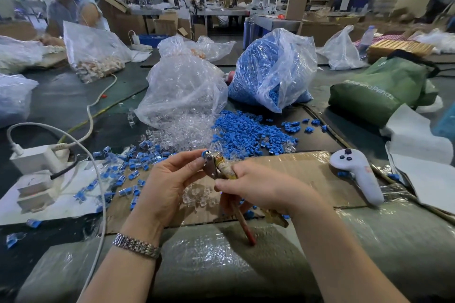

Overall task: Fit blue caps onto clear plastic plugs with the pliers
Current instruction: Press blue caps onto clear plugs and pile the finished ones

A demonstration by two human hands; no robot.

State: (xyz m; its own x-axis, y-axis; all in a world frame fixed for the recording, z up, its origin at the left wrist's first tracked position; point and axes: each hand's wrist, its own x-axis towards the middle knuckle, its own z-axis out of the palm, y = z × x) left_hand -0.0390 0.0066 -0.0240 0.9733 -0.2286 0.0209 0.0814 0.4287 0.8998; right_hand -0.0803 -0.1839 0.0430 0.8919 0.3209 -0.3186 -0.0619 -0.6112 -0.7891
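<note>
My right hand grips the pliers by the taped handles. My left hand pinches a blue cap at the pliers' nose, fingers curled round it. Loose caps lie at twelve o'clock on the table, clear plugs just left of them. At two o'clock a green bag reads "Panda"; its other letters are unclear.

Both hands raised together, left hand pinching, right hand clenched.
</note>
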